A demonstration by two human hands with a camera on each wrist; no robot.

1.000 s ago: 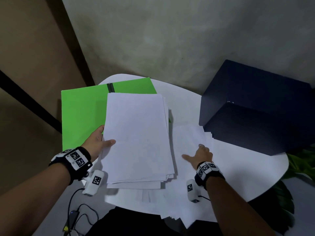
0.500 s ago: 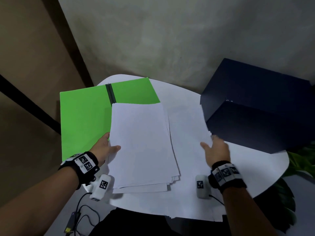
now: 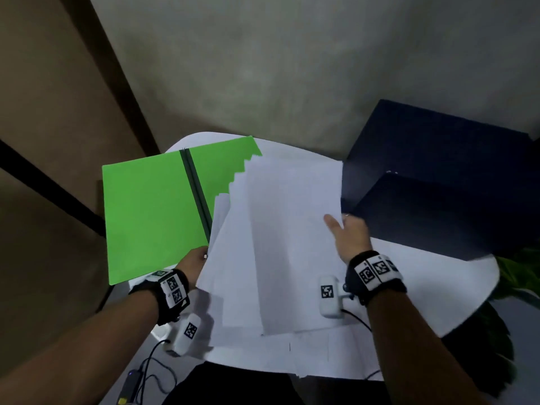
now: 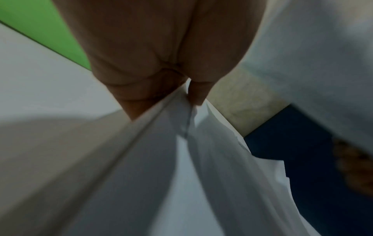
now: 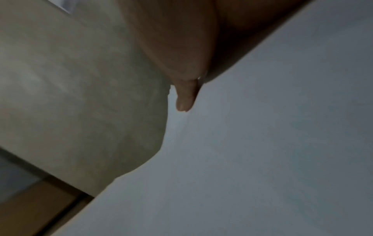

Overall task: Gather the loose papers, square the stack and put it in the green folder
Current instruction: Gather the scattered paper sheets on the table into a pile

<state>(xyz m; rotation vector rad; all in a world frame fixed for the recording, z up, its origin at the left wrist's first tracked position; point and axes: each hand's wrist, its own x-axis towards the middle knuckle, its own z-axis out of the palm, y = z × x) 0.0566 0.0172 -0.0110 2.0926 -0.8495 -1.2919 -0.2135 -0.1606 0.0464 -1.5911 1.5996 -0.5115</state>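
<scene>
The green folder (image 3: 149,217) lies open on the left of the white table (image 3: 423,282), its dark spine up the middle. My left hand (image 3: 195,258) pinches the left edge of a fanned paper stack (image 3: 233,273) held above the table; the left wrist view shows the fingers (image 4: 141,89) clamped on the stack's edge (image 4: 161,159) beside the folder (image 4: 40,24). My right hand (image 3: 347,232) grips the right edge of a bunch of white sheets (image 3: 292,229) lying over that stack, thumb on top. In the right wrist view one fingertip (image 5: 184,99) lies against the sheets (image 5: 262,143).
A dark blue box (image 3: 438,185) stands on the table's right, close to my right hand. Several more sheets (image 3: 306,355) lie at the table's near edge. Green plant leaves (image 3: 520,276) show past the right rim. A cable (image 3: 146,372) hangs below left.
My right hand took sheets off the table, then lifted them left onto the stack in my left hand. The stack shifted right and fanned, baring more of the folder.
</scene>
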